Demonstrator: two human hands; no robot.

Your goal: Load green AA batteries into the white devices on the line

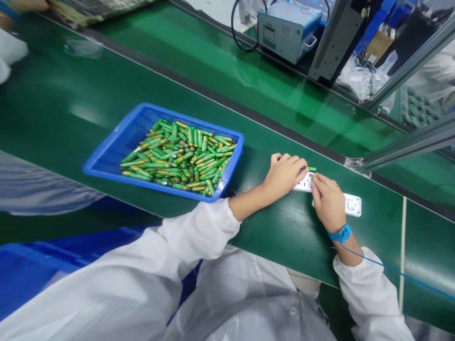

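My left hand (284, 173) is closed on the left end of a white plastic device (303, 184) lying on the green bench. A green battery (312, 169) sticks out just past its fingertips. My right hand (327, 201), with a blue wrist strap (340, 234), pinches at the same device; a sliver of green, apparently a battery, shows at its fingertips. The fingers partly cover the device. Under and beyond the right hand lies a second white device (353, 205) with small openings. To the left, a blue bin (106, 158) holds many green-and-gold batteries (181, 156).
Behind the bench (284, 222) runs a dark rail with a metal frame post (398, 151). A grey-blue box instrument (284, 33) stands at the back. The strap's blue cord (408, 273) trails right. Another person's hand (28, 5) is at upper left.
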